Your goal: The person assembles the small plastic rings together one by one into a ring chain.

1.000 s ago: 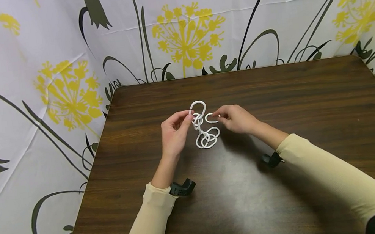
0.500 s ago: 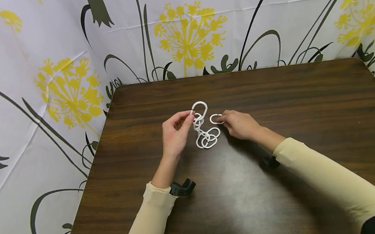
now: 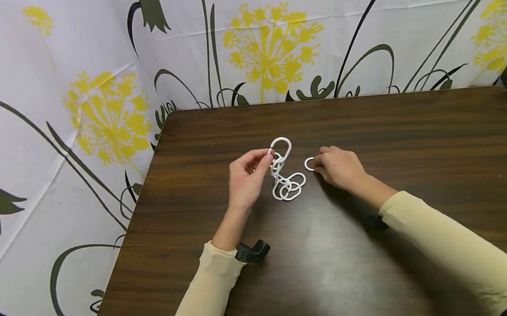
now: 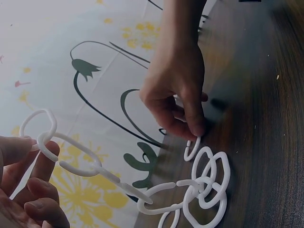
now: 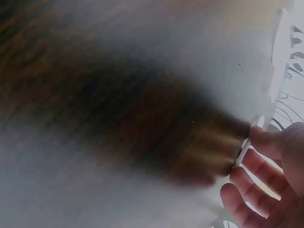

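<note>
Left hand (image 3: 247, 179) pinches white plastic chain (image 3: 285, 175) (looped heap); right hand (image 3: 338, 167) pinches 1 loose link (image 3: 309, 164).

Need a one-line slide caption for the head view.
Left hand lifts one end of a white chain off the table; right hand holds a separate link beside it.

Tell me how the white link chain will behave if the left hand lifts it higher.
Each link looks rigid, but the white link chain drapes from the left hand, so it would likely dangle and swing. Its thin links suggest lightness. The piled end on the table may snag while uncoiling.
</note>
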A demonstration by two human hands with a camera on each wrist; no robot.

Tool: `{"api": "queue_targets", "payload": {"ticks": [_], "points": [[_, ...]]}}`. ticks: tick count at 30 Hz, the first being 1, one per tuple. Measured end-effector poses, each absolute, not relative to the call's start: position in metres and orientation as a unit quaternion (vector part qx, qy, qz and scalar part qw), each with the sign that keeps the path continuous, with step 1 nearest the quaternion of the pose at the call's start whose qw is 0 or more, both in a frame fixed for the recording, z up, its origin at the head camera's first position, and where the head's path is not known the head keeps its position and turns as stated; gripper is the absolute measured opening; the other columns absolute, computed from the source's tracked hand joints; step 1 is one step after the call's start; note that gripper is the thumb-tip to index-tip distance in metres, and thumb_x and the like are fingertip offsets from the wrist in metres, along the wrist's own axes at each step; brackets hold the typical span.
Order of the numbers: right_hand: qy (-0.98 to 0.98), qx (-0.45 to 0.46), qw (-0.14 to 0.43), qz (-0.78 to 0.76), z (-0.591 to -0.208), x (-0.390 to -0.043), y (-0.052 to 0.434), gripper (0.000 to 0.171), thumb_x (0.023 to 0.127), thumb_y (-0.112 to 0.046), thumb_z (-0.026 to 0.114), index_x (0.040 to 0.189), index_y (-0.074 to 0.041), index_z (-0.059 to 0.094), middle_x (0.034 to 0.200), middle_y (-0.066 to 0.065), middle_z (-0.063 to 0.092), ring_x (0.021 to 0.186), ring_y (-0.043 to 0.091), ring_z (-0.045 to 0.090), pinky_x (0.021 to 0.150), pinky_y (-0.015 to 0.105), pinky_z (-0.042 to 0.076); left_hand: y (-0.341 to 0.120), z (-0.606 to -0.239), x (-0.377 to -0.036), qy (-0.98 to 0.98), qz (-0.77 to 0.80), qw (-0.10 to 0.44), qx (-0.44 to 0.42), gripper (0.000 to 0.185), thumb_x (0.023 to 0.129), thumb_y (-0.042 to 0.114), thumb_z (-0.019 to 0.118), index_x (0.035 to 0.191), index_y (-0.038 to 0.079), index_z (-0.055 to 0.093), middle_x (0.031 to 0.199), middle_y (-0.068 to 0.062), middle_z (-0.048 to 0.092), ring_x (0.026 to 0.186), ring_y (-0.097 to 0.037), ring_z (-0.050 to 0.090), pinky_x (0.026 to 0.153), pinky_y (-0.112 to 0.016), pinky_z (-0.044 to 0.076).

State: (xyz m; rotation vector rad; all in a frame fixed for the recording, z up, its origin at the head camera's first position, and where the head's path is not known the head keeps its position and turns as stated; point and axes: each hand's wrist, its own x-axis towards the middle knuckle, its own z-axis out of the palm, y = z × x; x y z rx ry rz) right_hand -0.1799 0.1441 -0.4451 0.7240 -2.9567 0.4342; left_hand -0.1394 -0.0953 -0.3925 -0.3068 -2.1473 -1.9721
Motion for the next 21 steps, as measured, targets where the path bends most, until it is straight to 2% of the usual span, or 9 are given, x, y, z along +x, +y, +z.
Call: {"api": "queue_targets", "payload": {"ticks": [5,9,11,15,18,21], "points": [[-0.961,0.222,0.027,0.163,-0.439,-0.18,0.145,0.008,0.092,-0.016,0.069,0.097,-0.014,0.075,0.094,0.002,0.069,0.089,0.025,0.066,0.072,0.048,0.054,-0.095,-0.391,-0.139,-0.731,-0.667,0.103,-0.103,0.016,0.093,0.004,0.069,0.103,-0.006,0.073,0.096,-0.026,0.072,0.074,-0.007,0.06,0.065,-0.018,0.043],[-0.957,0.189,0.028,0.218,-0.428,-0.182,0.147,0.008,0.093,-0.016,0.066,0.097,-0.013,0.072,0.092,0.003,0.071,0.082,0.024,0.066,0.071,0.048,0.052,-0.096,-0.391,-0.14,-0.732,-0.665,0.105,-0.106,0.016,0.093,0.004,0.068,0.103,-0.006,0.074,0.096,-0.026,0.072,0.074,-0.007,0.06,0.065,-0.018,0.043],[-0.95,0.171,0.038,0.259,-0.421,-0.182,0.148,0.01,0.094,-0.017,0.065,0.099,-0.013,0.072,0.088,0.003,0.071,0.077,0.022,0.064,0.068,0.046,0.051,-0.096,-0.39,-0.14,-0.734,-0.663,0.105,-0.106,0.015,0.093,0.004,0.068,0.103,-0.005,0.074,0.095,-0.022,0.073,0.073,-0.007,0.06,0.065,-0.019,0.043],[-0.924,0.14,0.075,0.347,-0.404,-0.183,0.149,0.013,0.096,-0.021,0.065,0.102,-0.012,0.072,0.083,0.001,0.07,0.072,0.018,0.061,0.065,0.038,0.046,-0.097,-0.389,-0.14,-0.736,-0.66,0.103,-0.108,0.015,0.093,0.004,0.068,0.103,-0.005,0.074,0.094,-0.018,0.074,0.075,-0.015,0.063,0.066,-0.019,0.044],[-0.904,0.139,0.104,0.39,-0.39,-0.181,0.15,0.014,0.096,-0.02,0.066,0.103,-0.01,0.074,0.083,0.004,0.071,0.07,0.018,0.061,0.064,0.032,0.044,-0.097,-0.389,-0.14,-0.735,-0.661,0.103,-0.112,0.016,0.093,0.004,0.068,0.103,-0.005,0.073,0.095,-0.023,0.072,0.074,-0.015,0.062,0.065,-0.019,0.044],[-0.887,0.147,0.128,0.418,-0.377,-0.179,0.15,0.014,0.096,-0.018,0.066,0.101,-0.008,0.074,0.082,0.006,0.072,0.069,0.018,0.061,0.061,0.025,0.044,-0.098,-0.388,-0.14,-0.734,-0.662,0.103,-0.112,0.016,0.093,0.004,0.068,0.104,-0.006,0.073,0.096,-0.029,0.07,0.072,-0.01,0.059,0.064,-0.018,0.043]]}}
